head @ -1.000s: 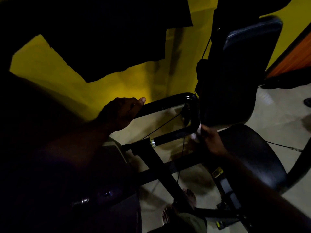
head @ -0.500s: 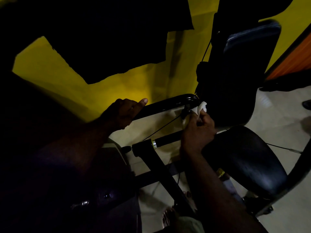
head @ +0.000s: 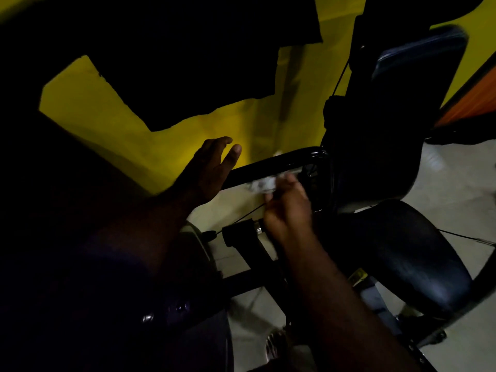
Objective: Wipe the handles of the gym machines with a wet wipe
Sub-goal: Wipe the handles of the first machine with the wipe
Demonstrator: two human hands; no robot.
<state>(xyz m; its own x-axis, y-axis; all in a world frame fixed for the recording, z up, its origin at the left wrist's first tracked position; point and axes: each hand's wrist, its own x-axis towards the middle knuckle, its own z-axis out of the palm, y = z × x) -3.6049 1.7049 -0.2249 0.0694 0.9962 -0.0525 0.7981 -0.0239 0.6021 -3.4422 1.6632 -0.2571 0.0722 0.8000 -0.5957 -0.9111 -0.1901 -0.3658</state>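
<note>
White wipe [head: 264,183] — one — pinched in the right hand [head: 287,210] against one black handle [head: 268,163]; left hand [head: 209,170] splayed.

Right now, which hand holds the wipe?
The right hand, gripping the wipe at the handle's upper bar; the left hand is open, fingers spread, holding nothing.

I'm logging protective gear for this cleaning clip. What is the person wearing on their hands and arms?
No gloves: left hand and right hand are bare. The right forearm shows no sleeve, watch or band. The left forearm looks bare too, but shadow hides it higher up.
</note>
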